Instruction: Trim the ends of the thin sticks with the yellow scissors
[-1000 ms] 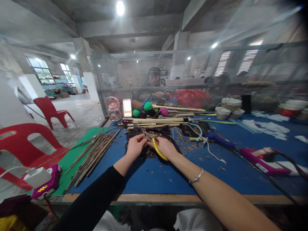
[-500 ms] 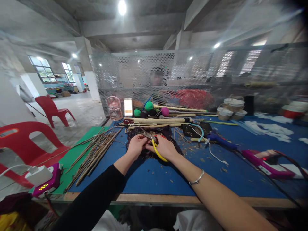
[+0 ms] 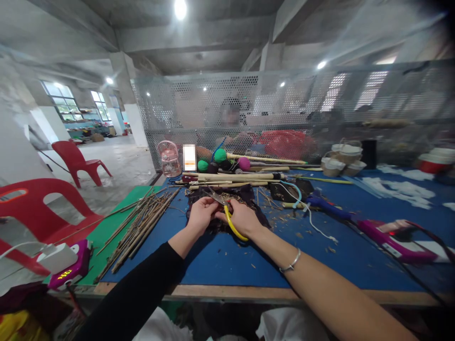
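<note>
My right hand (image 3: 241, 219) is wrapped round scissors with yellow handles (image 3: 233, 227), their blades pointing up and left. Close against the blades, the fingers of my left hand (image 3: 201, 215) are pinched together; what they hold, if anything, is too small to make out. Both hands are over a dark crumpled cloth (image 3: 261, 213) strewn with small brown scraps. To the left lies a bundle of thin brown sticks (image 3: 147, 232).
Pale sticks (image 3: 241, 177) and green and pink yarn balls (image 3: 244, 164) lie behind the cloth. A blue glue gun (image 3: 329, 207) and a purple power unit (image 3: 394, 241) are on the right. Red chairs (image 3: 53, 208) stand left; a perforated screen (image 3: 199, 109) rises behind the table.
Both hands stay over the cloth in nearly the same place. The scissors have shifted only slightly in my right hand.
</note>
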